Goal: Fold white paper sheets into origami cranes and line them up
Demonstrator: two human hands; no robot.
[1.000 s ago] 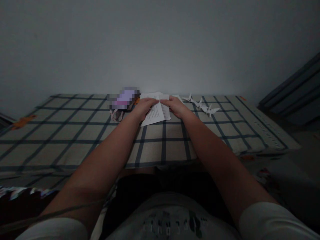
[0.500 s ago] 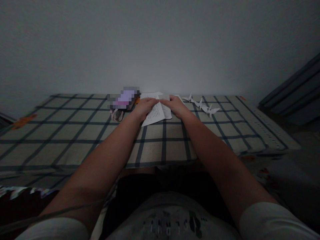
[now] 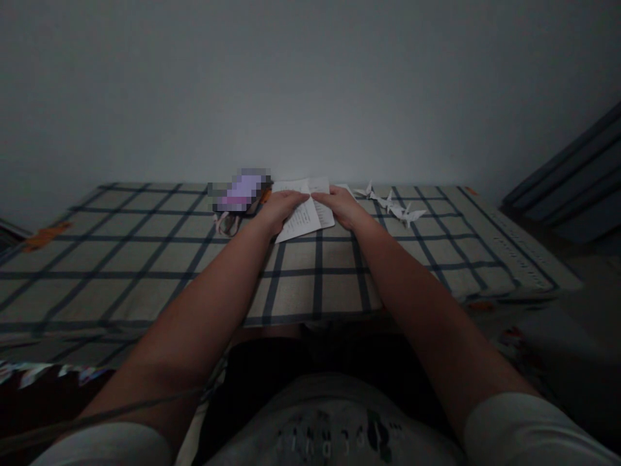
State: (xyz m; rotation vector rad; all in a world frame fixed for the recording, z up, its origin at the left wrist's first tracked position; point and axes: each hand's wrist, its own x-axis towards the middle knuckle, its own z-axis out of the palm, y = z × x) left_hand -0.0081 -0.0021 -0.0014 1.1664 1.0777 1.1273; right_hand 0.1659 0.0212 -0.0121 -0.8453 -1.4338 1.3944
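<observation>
"What's near?"
"Checked tablecloth (image 3: 291,291); on it, printed paper (image 3: 301,221) under the left hand (image 3: 284,207) and right hand (image 3: 342,206), which almost meet."
"Pinching it or just pressing?"
"I can't tell."
"Beyond?"
"A grey wall (image 3: 310,84)."

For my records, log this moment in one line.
left hand: on printed paper | right hand: on printed paper | right side: three white folded cranes
</observation>
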